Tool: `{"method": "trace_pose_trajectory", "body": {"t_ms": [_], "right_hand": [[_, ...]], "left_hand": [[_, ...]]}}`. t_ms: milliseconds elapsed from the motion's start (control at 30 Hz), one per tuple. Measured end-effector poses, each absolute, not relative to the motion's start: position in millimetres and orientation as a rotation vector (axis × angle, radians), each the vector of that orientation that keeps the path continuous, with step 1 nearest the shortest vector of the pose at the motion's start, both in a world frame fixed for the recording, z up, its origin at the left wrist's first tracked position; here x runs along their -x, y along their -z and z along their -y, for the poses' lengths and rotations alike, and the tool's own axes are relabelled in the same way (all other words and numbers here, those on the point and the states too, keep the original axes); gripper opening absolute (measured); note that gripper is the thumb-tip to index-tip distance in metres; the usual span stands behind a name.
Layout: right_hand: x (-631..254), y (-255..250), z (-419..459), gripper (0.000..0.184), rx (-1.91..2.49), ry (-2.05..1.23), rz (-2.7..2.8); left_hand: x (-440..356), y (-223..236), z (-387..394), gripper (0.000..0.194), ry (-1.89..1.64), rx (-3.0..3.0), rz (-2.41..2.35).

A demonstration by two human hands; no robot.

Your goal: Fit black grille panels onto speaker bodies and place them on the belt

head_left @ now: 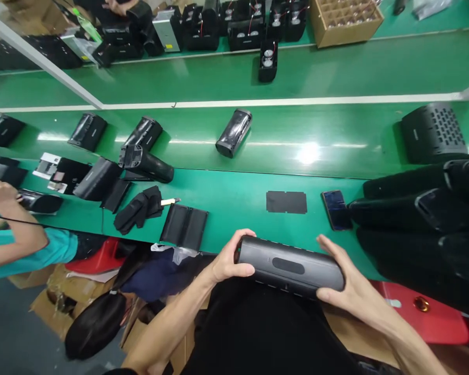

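"Looking down from the head camera, what's in the person's hands?"

"One matte black cylindrical bar speaker [289,265] with a dark oval panel along its side, held level across the body."

"And the hold?"

"Both hands are closed on it. The left grip [231,258] wraps one rounded end, and the right grip [338,273] cups the other, with the fingers curled over the top."

"Where is it?"

"Lifted off the surface, just over the near edge of the green table [234,229], right in front of the person's dark top [258,333]."

"How far along does it look?"

"Judging by the shell, fairly far: it reads as one closed body, with no loose part that I can make out. The hands hide its ends, so I can't tell how those are finished. Lying apart on the table are a flat black rectangular pad [286,202], a pair of flat dark panels [183,226] and a heap of black fabric pieces [138,208]."

"Anyone else nearby?"

"A co-worker's hand [0,191], above a teal sleeve [31,250], is near a black cylinder [39,201] at the table's left edge."
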State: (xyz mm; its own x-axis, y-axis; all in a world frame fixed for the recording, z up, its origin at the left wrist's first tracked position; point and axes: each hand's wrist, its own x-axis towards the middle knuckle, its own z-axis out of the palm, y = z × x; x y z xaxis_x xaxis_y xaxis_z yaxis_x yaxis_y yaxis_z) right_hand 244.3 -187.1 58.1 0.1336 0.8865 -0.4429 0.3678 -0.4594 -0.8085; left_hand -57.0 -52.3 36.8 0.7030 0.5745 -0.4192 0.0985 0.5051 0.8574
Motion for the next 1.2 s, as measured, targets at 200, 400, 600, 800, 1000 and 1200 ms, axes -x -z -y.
{"method": "trace_pose_trajectory", "body": {"t_ms": [200, 400, 600, 800, 1000, 1200], "right_hand": [[-238, -50, 213, 0.104, 1.813, -1.324, 0.987], [-223, -62, 217, 0.078, 1.865, -1.256, 0.995], [-229, -54, 213, 0.074, 1.844, -1.347, 0.858], [-232, -46, 202, 0.094, 1.797, -1.476, 0.749], [-232, -23, 172, 0.078, 1.703, -1.681, 0.196], [-233, -8, 156, 0.052, 1.723, -1.858, -0.053]], "left_hand": [[67, -42, 40, 0.101, -0.186, -1.099, -0.759], [65, -43, 47, 0.092, -0.252, -1.139, -0.809], [59, -38, 50, 0.089, -0.270, -1.011, -0.862], [57, -30, 43, 0.097, -0.211, -0.832, -0.851], [37, -9, 31, 0.060, -0.096, -0.574, -1.137], [32, 10, 16, 0.050, 0.026, -0.438, -1.253]]}}
